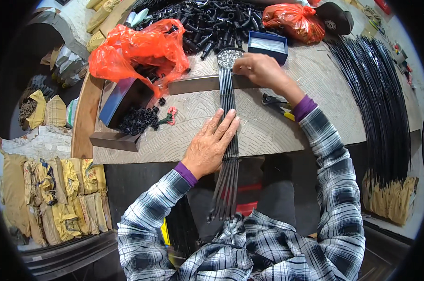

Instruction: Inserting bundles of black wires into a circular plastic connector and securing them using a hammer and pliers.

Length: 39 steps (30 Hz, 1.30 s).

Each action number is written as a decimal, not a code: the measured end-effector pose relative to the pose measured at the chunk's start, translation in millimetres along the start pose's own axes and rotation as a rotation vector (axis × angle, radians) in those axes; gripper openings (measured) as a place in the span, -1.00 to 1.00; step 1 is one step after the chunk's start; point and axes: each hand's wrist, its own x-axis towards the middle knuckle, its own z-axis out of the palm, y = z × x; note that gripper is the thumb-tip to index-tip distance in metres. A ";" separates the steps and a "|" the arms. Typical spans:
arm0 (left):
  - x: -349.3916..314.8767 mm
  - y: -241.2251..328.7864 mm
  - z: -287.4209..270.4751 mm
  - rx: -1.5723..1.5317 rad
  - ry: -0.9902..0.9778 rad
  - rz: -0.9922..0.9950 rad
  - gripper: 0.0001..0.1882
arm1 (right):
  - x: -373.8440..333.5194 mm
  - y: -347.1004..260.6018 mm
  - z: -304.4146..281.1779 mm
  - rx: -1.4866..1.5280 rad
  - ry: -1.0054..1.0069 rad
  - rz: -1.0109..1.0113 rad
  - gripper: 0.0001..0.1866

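Observation:
A row of thin black rods (228, 175) lies side by side across the table, with one set of ends hanging over the near edge toward my lap. My left hand (207, 147) rests flat on the rods, its fingers stretched out. At their far ends, my right hand (260, 70) has its fingers curled together in a pinch. Whatever it may hold is too small or hidden to make out. Right beside those fingers sits a round dark dish (218, 60) of small shiny pieces (230, 56). The rods pass over a long metal bar (193, 85).
Black tubular parts (207, 23) are heaped at the back, near an orange-red plastic bag (141, 51) and a blue box (268, 47). Yellow-handled pliers (280, 105) lie right of the rods. Small black rings (139, 121) are piled at left. A long black rod bundle (378, 103) hangs off the right edge.

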 end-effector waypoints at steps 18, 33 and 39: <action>6.2 5.0 -1.8 -0.023 0.006 -0.030 -0.41 | -8.8 3.7 -14.1 -0.099 -0.014 0.142 -0.77; 10.0 10.0 -3.0 -0.045 0.029 -0.049 -0.42 | -9.6 11.9 -9.8 -0.078 -0.020 0.141 -0.80; 8.6 9.9 -4.1 -0.026 0.027 -0.053 -0.41 | -8.5 12.5 -8.2 -0.072 -0.043 0.129 -0.81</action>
